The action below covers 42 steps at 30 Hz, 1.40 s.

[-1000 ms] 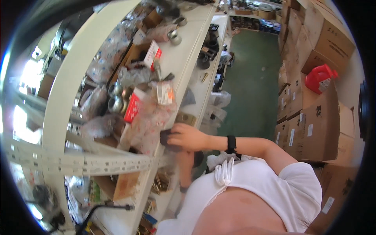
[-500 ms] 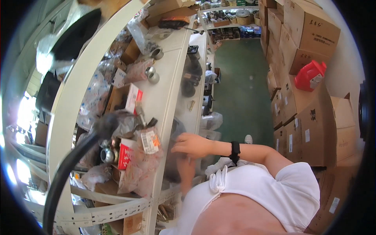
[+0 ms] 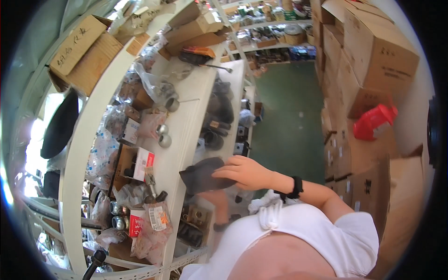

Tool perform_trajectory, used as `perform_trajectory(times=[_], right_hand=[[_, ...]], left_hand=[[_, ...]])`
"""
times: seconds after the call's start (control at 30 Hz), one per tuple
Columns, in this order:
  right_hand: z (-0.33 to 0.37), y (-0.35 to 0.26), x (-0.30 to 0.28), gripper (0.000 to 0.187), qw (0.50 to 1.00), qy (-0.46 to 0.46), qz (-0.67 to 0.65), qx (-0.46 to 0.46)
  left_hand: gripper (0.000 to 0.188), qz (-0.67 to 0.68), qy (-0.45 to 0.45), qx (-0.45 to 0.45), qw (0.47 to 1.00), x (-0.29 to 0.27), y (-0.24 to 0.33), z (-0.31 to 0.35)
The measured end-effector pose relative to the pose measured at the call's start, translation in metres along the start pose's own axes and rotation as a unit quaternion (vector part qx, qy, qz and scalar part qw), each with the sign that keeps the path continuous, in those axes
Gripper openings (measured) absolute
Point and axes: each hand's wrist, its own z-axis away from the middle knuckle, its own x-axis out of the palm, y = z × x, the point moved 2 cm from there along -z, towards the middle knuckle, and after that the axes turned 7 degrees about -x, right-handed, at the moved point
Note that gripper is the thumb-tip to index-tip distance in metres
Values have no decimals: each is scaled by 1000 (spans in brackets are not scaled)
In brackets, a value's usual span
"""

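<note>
A dark, wide piece, rubber-looking and blurred, is held in front of the shelf edge. My right hand, with a black band on its wrist, comes in from the right. Its fingers close over the right edge of the piece. Below it is my left hand, blurred, its fingers hidden behind the dark piece. Dark round parts lie on the lower shelf just beyond. A box of brassy metal fittings lies beside my left forearm.
The upper white shelf bears bagged parts, metal balls and a red-and-white box. A black rod end shows at lower left. Stacked cartons and a red jug line the right side. Between them runs a green floor.
The view has shifted, and the long black rod at left has dropped mostly out of sight. The dark piece now shows plainly at my hands, which were close together lower before the shelf edge.
</note>
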Motion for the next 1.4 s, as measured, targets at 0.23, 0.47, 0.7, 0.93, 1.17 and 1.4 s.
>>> perform_trajectory(times=[0.23, 0.47, 0.7, 0.93, 1.17, 1.4], right_hand=[[15, 47, -42, 52, 995, 37, 8, 94], [6, 105, -31, 31, 981, 29, 49, 187], [-4, 173, -13, 14, 979, -75, 14, 188], [-10, 233, -19, 17, 961, -108, 21, 252], [-10, 254, -16, 16, 955, -85, 21, 282], [-10, 290, -34, 17, 951, -45, 20, 305]], left_hand=[[66, -238, -17, 363, 901, 27, -12, -34], [53, -728, 104, 373, 565, 19, 7, -62], [41, -815, 33, 250, 522, 71, -9, -110], [40, -788, -29, 240, 567, 131, -39, -156], [40, -748, -93, 235, 613, 165, -57, -187], [37, -750, -93, 213, 619, 163, -65, -189]])
